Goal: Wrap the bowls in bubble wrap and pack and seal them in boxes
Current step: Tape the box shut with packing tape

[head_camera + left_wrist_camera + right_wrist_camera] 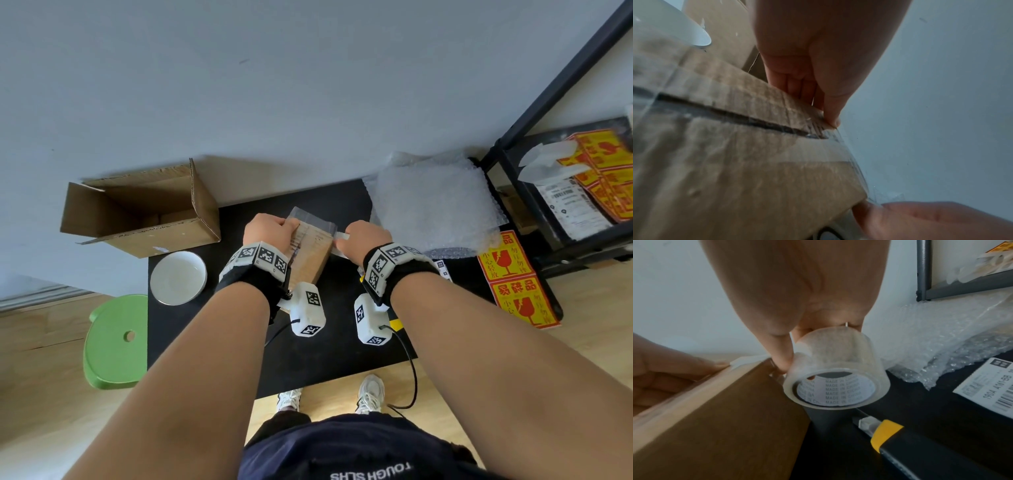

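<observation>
Sealing step under way on one box. Going left to right from our hands:

Well left of our left hand [270, 228]: a green stool [114, 342] on the floor, then a second cardboard box [144, 212] lying open on its side on the black table [308, 359], apparently unpacked. Just nearer us, a bare white bowl [178, 277], unwrapped. We judge that bowl and that box are the work left: wrap, pack, tape.

Between our hands: the closed box [310, 260], flaps down, clear tape already laid along the centre seam [748, 120]. Presumably a wrapped bowl sits inside; we cannot see it. Our left hand has its fingers curled over the box's far left corner, thumb [833, 116] pressing the tape end down at the far edge. The strip runs past that edge, not yet cut.

Our right hand [368, 236] grips the tape roll [836, 378] just beside the box's right far corner, thumb outside, a fingertip hooked through the core.

Just right of and nearer than the right hand: a yellow-and-black utility knife [898, 439] on the table, near enough for cutting. Beyond it a printed shipping label [986, 392]. Further right, a loose heap of bubble wrap [435, 205], plenty for the remaining bowl. Then red-and-yellow fragile stickers [517, 281] at the table's right edge, and a dark metal shelf [534, 192] holding more stickers and labels.

In the way: little. The knife lies close under the roll; the open box crowds the table's left corner.
</observation>
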Available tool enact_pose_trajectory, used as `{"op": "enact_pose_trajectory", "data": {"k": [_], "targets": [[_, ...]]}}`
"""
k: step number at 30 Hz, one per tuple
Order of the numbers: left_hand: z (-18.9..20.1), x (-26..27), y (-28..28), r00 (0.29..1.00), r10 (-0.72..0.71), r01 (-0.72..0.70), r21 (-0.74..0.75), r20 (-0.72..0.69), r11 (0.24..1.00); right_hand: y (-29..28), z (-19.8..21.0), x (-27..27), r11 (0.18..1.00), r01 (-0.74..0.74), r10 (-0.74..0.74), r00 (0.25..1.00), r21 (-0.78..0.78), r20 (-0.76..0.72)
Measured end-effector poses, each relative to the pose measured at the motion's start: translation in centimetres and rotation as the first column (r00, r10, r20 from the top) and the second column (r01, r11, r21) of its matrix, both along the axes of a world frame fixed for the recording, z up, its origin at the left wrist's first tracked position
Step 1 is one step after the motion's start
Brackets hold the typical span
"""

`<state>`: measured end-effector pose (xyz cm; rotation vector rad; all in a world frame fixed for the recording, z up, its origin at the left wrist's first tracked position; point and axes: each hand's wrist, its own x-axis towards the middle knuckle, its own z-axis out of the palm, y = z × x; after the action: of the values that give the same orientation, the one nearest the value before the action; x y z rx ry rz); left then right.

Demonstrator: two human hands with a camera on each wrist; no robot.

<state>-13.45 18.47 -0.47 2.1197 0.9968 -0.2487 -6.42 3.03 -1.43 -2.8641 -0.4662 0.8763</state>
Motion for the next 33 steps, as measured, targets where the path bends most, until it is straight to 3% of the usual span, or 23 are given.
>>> {"op": "enact_pose_trajectory", "data": {"k": [6, 11, 14, 17, 20, 23, 25, 33], "targets": [[0.6, -0.3, 0.4, 0.988, 0.104, -0.107, -0.024, -0.111, 0.994, 0.7, -0.6, 1.0, 1.000, -0.031, 0.031, 0.996, 0.001, 0.080], [0.1, -1.1, -0.1, 0.987, 0.153, -0.156, -0.061, -0.050, 0.986, 0.8, -0.7, 1.6, 0.997, -0.071, 0.067, 0.980, 0.014, 0.190], [0.3, -1.5, -0.8, 0.993, 0.117, -0.117, 0.007, -0.025, 0.993, 0.4, -0.7, 1.6, 0.990, -0.063, 0.035, 0.976, 0.125, 0.215], [0.7, -1.5, -1.8, 0.998, 0.034, -0.042, 0.166, 0.052, 0.985, -0.4, -0.2, 1.6, 0.977, -0.074, 0.027, 0.974, 0.202, 0.225], [1.1, -1.6, -3.0, 0.975, -0.179, 0.125, 0.346, 0.128, 0.930, -1.1, 0.3, 1.5, 0.957, -0.065, 0.014, 0.984, 0.282, 0.179], [1.4, -1.7, -4.3, 0.882, -0.449, 0.338, 0.475, 0.140, 0.812, -1.8, 0.6, 1.3, 0.934, -0.034, -0.034, 0.982, 0.354, 0.184], [1.4, -1.8, -5.4, 0.829, -0.552, 0.456, 0.465, 0.087, 0.759, -2.4, 0.9, 1.1, 0.915, -0.004, -0.099, 0.967, 0.403, 0.234], [1.2, -2.9, -6.7, 0.825, -0.564, 0.522, 0.412, -0.025, 0.746, -6.6, -0.3, -1.4, 0.930, 0.135, -0.213, 0.956, 0.341, 0.201]]}}
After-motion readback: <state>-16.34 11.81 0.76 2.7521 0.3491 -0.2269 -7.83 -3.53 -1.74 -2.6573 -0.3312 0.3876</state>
